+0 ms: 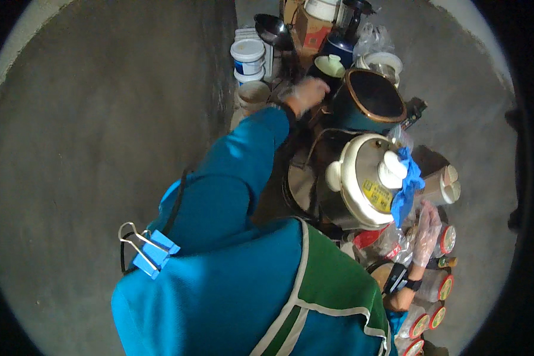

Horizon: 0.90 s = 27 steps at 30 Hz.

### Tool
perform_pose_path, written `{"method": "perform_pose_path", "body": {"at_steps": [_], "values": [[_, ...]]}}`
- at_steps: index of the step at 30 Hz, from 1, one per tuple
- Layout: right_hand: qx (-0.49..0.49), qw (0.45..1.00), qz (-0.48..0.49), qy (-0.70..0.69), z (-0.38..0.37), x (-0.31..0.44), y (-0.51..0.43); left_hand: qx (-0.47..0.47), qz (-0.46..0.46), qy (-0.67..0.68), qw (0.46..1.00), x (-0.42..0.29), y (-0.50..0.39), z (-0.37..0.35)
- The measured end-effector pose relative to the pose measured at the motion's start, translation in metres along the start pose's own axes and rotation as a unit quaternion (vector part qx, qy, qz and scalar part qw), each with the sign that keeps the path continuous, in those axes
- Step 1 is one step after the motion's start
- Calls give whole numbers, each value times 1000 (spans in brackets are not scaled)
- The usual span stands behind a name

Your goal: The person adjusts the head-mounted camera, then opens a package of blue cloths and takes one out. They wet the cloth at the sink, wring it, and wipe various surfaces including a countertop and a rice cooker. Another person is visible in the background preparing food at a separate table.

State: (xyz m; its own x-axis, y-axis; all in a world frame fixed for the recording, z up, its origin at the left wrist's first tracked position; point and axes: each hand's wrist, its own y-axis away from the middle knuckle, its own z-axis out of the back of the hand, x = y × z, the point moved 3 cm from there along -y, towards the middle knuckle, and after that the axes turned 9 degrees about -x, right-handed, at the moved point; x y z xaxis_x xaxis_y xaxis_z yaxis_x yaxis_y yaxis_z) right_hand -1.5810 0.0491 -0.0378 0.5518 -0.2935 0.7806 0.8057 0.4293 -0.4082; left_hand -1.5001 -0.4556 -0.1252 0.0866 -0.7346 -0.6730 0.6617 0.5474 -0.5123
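Note:
My left hand [309, 94], blurred, is at the upper middle beside a dark pot with a pale green lid [330, 66] and a large teal pot with a copper-coloured rim [338, 104]. Whether it holds anything is unclear. My right hand [427, 229], in a clear plastic glove, is at the right below a blue cloth [407, 187] and pale cylindrical containers [440, 184]. Its fingertips are close to both; contact or a grip cannot be made out. Between my hands stands a cooker with a white-rimmed clear lid [367, 178], a white knob and a yellow label. The cloth lies against this lid.
Red-lidded jars [445, 287] and crumpled clear plastic [396, 244] lie near my right forearm. White lidded buckets [248, 50], a brown-grey pot [253, 94] and a black pan [271, 31] stand beyond my left arm. Behind are a cardboard box [311, 31] and a blender [349, 20].

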Motion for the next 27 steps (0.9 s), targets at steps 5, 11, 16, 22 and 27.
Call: {"method": "perform_pose_path", "body": {"at_steps": [5, 11, 16, 22, 27], "values": [[43, 998, -46, -22, -13, 10, -8, -10, 184, 278, 943, -6, -34, 32], [45, 999, -6, 3, -20, 14, -4, 2, 155, 317, 936, -54, -25, 46], [38, 999, -30, -2, -16, 11, -1, 19, 146, 329, 933, -53, -6, 70], [52, 997, -56, 18, -4, -9, 7, -58, 193, 298, 933, -21, 18, 120], [14, 998, -59, 22, -4, -30, 5, -89, 212, 285, 931, -2, 55, 126]]}}
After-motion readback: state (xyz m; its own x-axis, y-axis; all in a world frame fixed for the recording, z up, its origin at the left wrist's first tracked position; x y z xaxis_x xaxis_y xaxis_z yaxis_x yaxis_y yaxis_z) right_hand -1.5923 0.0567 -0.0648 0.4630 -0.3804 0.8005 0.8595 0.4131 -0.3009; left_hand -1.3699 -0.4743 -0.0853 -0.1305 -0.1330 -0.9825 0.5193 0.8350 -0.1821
